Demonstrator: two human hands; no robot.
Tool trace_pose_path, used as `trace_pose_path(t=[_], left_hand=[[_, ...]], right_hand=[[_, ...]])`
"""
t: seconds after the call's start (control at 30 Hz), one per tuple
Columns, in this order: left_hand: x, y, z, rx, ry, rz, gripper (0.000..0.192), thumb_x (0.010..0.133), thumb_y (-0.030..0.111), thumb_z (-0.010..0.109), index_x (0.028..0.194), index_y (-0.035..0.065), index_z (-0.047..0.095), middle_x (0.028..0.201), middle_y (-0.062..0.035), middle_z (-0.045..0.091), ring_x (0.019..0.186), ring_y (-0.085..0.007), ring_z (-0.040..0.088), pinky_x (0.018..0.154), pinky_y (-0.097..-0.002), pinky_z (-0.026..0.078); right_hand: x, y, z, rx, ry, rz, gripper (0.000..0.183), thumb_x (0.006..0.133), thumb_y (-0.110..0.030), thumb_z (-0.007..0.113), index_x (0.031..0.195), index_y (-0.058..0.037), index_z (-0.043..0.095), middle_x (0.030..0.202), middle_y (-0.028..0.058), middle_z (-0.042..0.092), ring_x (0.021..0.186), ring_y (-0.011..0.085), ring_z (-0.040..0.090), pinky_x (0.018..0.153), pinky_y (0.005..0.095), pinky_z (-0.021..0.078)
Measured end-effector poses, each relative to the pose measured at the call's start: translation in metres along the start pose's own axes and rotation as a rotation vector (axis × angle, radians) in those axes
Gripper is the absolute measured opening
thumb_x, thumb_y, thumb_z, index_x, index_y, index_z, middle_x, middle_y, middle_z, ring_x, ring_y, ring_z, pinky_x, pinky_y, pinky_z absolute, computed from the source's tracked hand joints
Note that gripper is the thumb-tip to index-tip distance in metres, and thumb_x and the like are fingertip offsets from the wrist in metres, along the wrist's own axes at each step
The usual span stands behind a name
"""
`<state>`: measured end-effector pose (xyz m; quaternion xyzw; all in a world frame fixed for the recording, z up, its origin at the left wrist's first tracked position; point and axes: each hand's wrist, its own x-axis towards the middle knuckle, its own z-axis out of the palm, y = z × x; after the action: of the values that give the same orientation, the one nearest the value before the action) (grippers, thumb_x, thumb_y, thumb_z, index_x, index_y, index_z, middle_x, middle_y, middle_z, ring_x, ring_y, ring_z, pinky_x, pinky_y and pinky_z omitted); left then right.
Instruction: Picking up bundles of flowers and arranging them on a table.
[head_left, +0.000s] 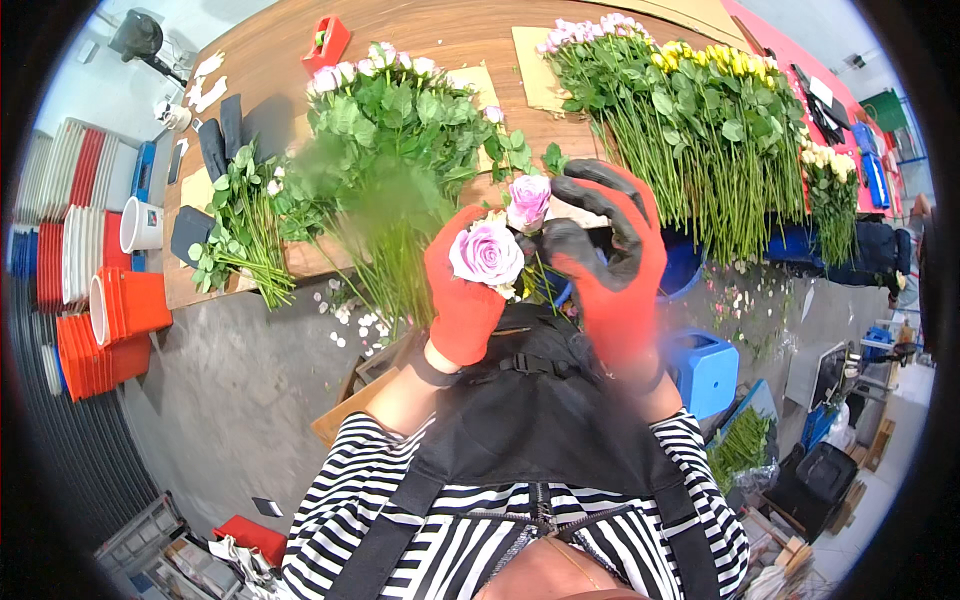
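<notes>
My left hand (466, 300), in a red glove, is closed around rose stems under an open pinkish-lilac rose (487, 255). Just above that bloom, between the hands, is a second pink rose (529, 201). My right hand (611, 240), in a red glove with dark coated fingers, curves beside the second rose; whether its fingertips hold anything is unclear. Beyond my left hand, a large pile of pale pink roses (397, 112) lies on the wooden table (442, 26). Farther right lie pink roses (592, 31) and yellow roses (712, 61) with long stems over the table edge.
A red tape dispenser (327, 43) stands at the back. Leafy stems (251, 225) lie at the table's left. A blue stool (701, 371) is on the floor to the right, and orange buckets (124, 307) are at the left. White roses (829, 165) lie at far right.
</notes>
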<state>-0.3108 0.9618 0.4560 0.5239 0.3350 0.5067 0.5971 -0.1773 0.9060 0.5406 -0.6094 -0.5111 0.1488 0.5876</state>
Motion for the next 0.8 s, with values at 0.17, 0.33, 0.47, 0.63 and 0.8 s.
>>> trace_pose_path(t=[0.17,0.33,0.47,0.63,0.8], left_hand=[[-0.003,-0.008,-0.004,-0.101,0.006,-0.061,0.042,0.082,0.007,0.069,0.12,-0.0033,0.053,0.105,-0.0098,0.065,0.091,-0.0179,0.064,0.078,-0.0308,0.053],[0.004,-0.006,-0.01,0.367,-0.109,0.169,0.03,0.083,0.001,0.06,0.113,-0.0008,0.058,0.097,-0.005,0.064,0.082,-0.0172,0.061,0.072,-0.0302,0.049],[0.002,-0.021,-0.012,-0.12,0.018,-0.013,0.027,0.084,0.004,0.06,0.111,0.0001,0.06,0.094,-0.0068,0.065,0.08,-0.0172,0.063,0.064,-0.0286,0.05],[0.003,-0.007,-0.01,0.142,-0.075,0.017,0.03,0.085,0.005,0.061,0.114,-0.0026,0.058,0.092,-0.0082,0.065,0.079,-0.015,0.064,0.058,-0.0271,0.052],[0.003,0.0,-0.009,0.273,-0.18,0.027,0.041,0.081,-0.002,0.063,0.121,-0.0036,0.056,0.096,-0.0054,0.066,0.076,-0.011,0.064,0.06,-0.0257,0.053]], right_hand=[[-0.003,0.012,0.014,-0.072,0.084,-0.04,0.031,0.068,-0.004,0.077,0.096,-0.0045,0.065,0.109,0.0081,0.061,0.11,0.0303,0.052,0.097,0.0407,0.0393],[-0.009,0.02,0.012,0.054,0.019,-0.085,0.034,0.068,0.0,0.074,0.1,-0.0027,0.062,0.109,0.0099,0.059,0.11,0.0271,0.053,0.096,0.0365,0.0416],[-0.014,0.035,0.012,0.62,0.107,0.104,0.029,0.074,0.007,0.062,0.102,0.0013,0.059,0.113,0.0124,0.058,0.106,0.0214,0.056,0.092,0.0311,0.0438],[-0.001,0.034,-0.001,0.592,0.017,0.055,0.036,0.086,-0.03,0.053,0.097,0.0024,0.064,0.115,0.0139,0.06,0.109,0.0237,0.055,0.095,0.0339,0.0421],[0.003,0.013,0.004,0.208,-0.077,0.147,0.035,0.069,0.008,0.066,0.103,0.0027,0.062,0.115,0.0103,0.057,0.103,0.0187,0.057,0.09,0.0292,0.0447]])
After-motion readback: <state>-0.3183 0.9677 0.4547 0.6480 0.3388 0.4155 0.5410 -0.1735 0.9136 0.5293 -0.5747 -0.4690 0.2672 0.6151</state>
